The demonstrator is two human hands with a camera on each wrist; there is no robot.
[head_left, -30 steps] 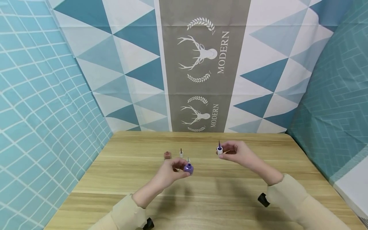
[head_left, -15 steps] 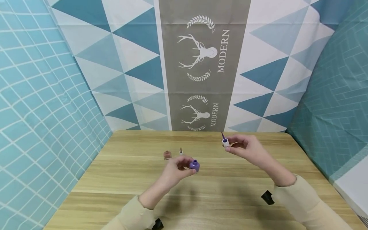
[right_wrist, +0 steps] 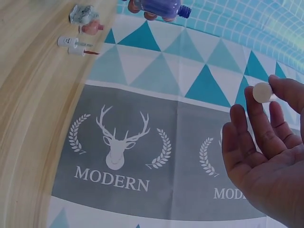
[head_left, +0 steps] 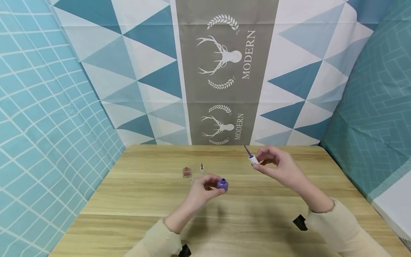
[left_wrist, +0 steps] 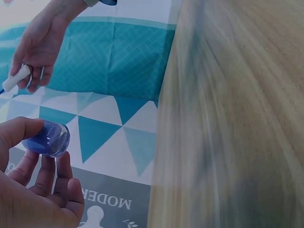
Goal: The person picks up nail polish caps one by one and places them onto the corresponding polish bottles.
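In the head view my left hand (head_left: 205, 189) holds an uncapped purple nail polish bottle (head_left: 222, 185) between thumb and fingers, upright above the table. Farther right and higher, my right hand (head_left: 278, 167) pinches a white nail polish cap (head_left: 253, 160); its purple-coated brush (head_left: 248, 151) points up and tilts left. Bottle and brush are well apart. The left wrist view shows the thumb on one side of the purple bottle (left_wrist: 49, 139) and fingers beneath it. Seen from the right wrist, the round end of the white cap (right_wrist: 262, 92) sits between thumb and forefinger.
Behind my left hand a pinkish-brown polish bottle (head_left: 187, 172) and a white cap with brush upward (head_left: 202, 169) stand on the wooden table (head_left: 138, 200). A clear glittery bottle (right_wrist: 83, 14) and a second brush cap (right_wrist: 68, 42) show in the right wrist view. Patterned cloth walls surround the table.
My left hand has moved right with the purple bottle, now covering the second brush cap. The right hand has risen and shifted right, and its brush has tipped left.
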